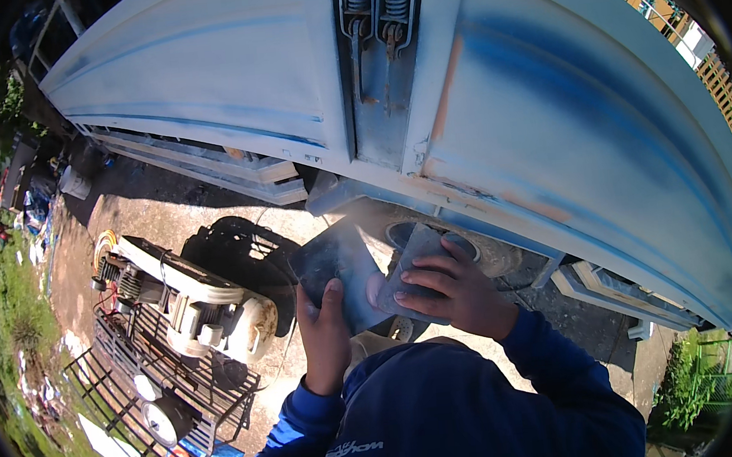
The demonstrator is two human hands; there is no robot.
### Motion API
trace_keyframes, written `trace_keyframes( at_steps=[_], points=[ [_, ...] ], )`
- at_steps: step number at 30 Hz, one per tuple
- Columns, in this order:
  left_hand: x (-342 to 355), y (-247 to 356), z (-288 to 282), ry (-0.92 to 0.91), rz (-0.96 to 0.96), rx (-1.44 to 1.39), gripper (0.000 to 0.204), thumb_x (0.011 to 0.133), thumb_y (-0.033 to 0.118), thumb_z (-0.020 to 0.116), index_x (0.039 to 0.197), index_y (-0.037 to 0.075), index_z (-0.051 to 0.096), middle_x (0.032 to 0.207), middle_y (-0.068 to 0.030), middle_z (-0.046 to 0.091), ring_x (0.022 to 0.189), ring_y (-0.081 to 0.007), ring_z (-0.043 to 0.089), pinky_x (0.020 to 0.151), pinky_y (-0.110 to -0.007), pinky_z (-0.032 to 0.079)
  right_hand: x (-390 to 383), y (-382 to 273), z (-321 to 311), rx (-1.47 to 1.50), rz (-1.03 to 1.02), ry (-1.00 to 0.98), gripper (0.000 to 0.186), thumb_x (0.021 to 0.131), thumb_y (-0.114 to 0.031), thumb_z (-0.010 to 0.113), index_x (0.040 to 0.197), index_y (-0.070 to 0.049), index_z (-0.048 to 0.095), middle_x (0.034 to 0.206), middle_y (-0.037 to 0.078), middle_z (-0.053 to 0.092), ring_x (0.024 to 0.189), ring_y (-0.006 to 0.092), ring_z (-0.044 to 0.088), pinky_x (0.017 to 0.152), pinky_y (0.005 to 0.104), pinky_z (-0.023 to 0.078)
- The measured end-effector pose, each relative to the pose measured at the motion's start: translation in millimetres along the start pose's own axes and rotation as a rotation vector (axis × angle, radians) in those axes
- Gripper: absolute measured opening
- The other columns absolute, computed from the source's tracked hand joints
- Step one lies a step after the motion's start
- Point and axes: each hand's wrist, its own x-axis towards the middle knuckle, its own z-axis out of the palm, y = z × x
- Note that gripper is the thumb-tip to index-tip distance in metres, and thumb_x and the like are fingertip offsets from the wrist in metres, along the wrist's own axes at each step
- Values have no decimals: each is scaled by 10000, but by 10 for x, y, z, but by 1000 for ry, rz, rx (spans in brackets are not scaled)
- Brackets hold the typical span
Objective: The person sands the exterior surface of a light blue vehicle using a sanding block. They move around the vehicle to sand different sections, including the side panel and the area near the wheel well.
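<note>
My left hand point(326, 323) grips a dark, flat square piece point(333, 253), perhaps an abrasive sheet, with its thumb across the face. My right hand point(449, 286) grips a rough grey piece point(417, 263), fingers spread over its top, just right of the dark one. A pale dusty haze lies over both pieces; whether they touch is hard to tell. Above them stands a large white-painted metal panel point(574, 123) with blue and rust patches and spring latches point(378, 14) in a central recess. Behind the grey piece, round objects on the ground are partly hidden.
A machine with a motor point(217, 320) and a black metal rack point(120, 398) stand on the concrete point(147, 208) at left. A white bucket point(74, 180) is further back. Grass and litter line the left edge; bars point(599, 304) run under the panel; a fence and plants are at right.
</note>
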Motion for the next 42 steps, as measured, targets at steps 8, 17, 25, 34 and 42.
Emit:
trace_keyframes(
  at_steps=[8, 17, 25, 34, 42],
  points=[
    [-4, 83, -17, -128, -33, 253, 274, 1007, 106, 524, 1253, -13, 543, 1082, -81, 650, 974, -129, 596, 875, -282, 480, 79, -7, -76, 2, -4, -26, 359, 827, -200, 658, 1177, -277, 689, 1214, -36, 597, 1215, 204, 536, 1172, 584, 251],
    [-40, 51, 79, 21, 249, 316, 276, 1031, 124, 512, 1275, -6, 519, 1073, -54, 620, 921, -106, 550, 813, -261, 458, 42, -275, 114, 146, -74, -160, 410, 784, -162, 691, 1190, -221, 683, 1263, 32, 592, 1252, 242, 518, 1121, 524, 355],
    [7, -6, 96, 37, -141, -230, 299, 1003, 106, 540, 1286, 20, 499, 1159, -91, 618, 1009, -157, 611, 872, -301, 507, 120, -468, 104, 413, 29, 148, 535, 793, -168, 733, 1305, -273, 616, 1415, 145, 448, 1323, 388, 446, 1114, 567, 375],
    [-93, 9, 44, -15, -18, 11, 305, 998, 103, 541, 1286, 8, 502, 1141, -80, 624, 1032, -141, 596, 900, -281, 481, -61, -203, 72, -2, 6, 36, 437, 840, -207, 629, 1269, -292, 645, 1332, 15, 530, 1277, 247, 493, 1133, 599, 315],
    [-105, 13, 136, -21, 59, 152, 324, 1005, 158, 547, 1289, 4, 525, 1149, -104, 638, 1032, -143, 588, 914, -291, 469, -81, -161, 24, 53, -19, -24, 402, 864, -223, 597, 1260, -276, 642, 1290, -12, 562, 1269, 215, 495, 1147, 581, 289]
  ],
)
